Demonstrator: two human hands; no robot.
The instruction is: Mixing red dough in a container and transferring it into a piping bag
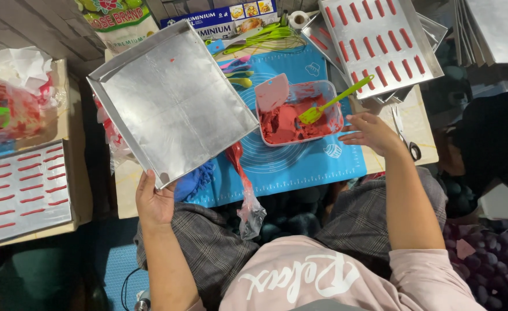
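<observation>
- Head view: the left hand (153,201) grips the near corner of an empty foil-lined baking tray (173,101), fingers closed under its rim, thumb on top; the tray is lifted and tilted above the left end of the low table (424,124).
- The right hand (372,132) lies open on the right edge of the blue silicone mat (300,167), fingers spread and holding nothing, just beside the clear plastic container (300,112).
- The container sits on the mat and holds red batter; a green spatula (332,102) leans in it, and a pink scraper (272,92) stands at its left rim.
- A piping bag (245,184) smeared red hangs off the mat's near edge over the person's lap.
- At the far right of the table a tray of piped red strips (381,40) rests on other trays; scissors (404,135) lie near the right hand.
- On the left, another sheet of red strips (23,190) lies on a separate surface.
- The person sits on the floor, plaid trousers under the table's edge, in a crowded room.
</observation>
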